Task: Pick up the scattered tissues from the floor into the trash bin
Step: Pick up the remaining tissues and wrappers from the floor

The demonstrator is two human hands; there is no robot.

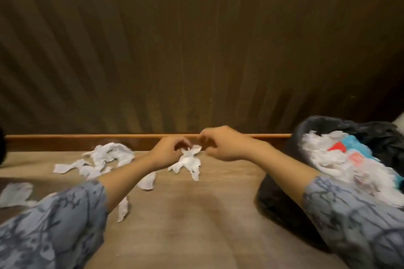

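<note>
The floor [196,214] runs as bare wood-toned boards from the near edge up to the skirting board [87,137] under the ribbed brown wall [196,50], with open room down the middle between the two forearms. Along the far left edge lie the scattered tissues [105,157], more near the left edge and under the left forearm. The trash bin [306,133], lined in black and heaped with white paper, stands at the right edge. The left hand [166,155] pinches the held tissue [188,162] at its top, fingers curled; the tissue hangs just below and between both hands. The right hand [220,144] has curled fingers at the tissue's upper tip; whether it grips is unclear
</note>
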